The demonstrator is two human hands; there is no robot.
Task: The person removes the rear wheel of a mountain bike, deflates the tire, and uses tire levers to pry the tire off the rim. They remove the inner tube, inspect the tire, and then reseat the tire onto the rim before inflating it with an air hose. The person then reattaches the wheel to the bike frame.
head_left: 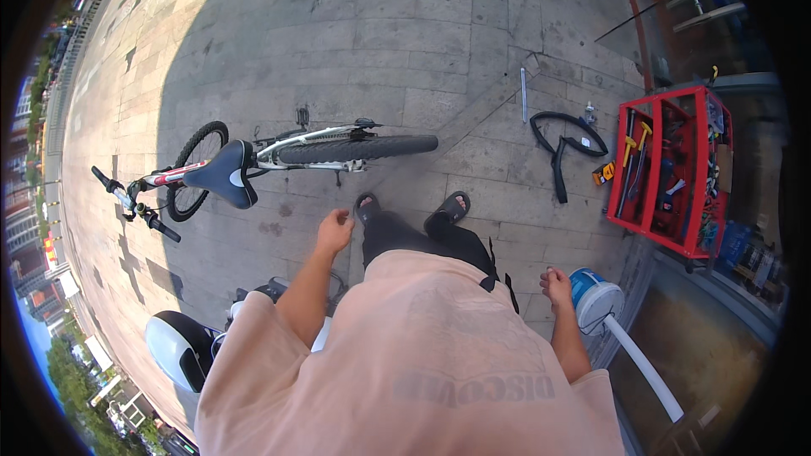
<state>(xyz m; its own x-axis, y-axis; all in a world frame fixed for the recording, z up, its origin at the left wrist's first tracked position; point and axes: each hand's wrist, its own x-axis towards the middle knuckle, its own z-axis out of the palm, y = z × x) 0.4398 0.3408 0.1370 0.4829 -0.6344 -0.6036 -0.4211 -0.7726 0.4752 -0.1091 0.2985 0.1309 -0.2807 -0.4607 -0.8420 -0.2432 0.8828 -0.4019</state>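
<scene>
My left hand (334, 232) hangs beside my left hip, fingers curled in, with nothing visible in it. A white and red bicycle (269, 152) with a dark saddle (224, 175) stands ahead and to the left, apart from that hand. On the other side, my right hand (555, 287) is loosely closed too, and no object shows in it. It hangs just left of a blue and white bucket (598, 302); I cannot tell whether they touch. A white tube (646, 367) reaches from the bucket toward the lower right.
A red tool cart (655, 171) holding hammers and other tools stands at the right. Left of it lie a black rubber tube (560, 152), a small yellow and black box (603, 173) and a silver rod (524, 95). A white and black scooter (179, 346) is at lower left.
</scene>
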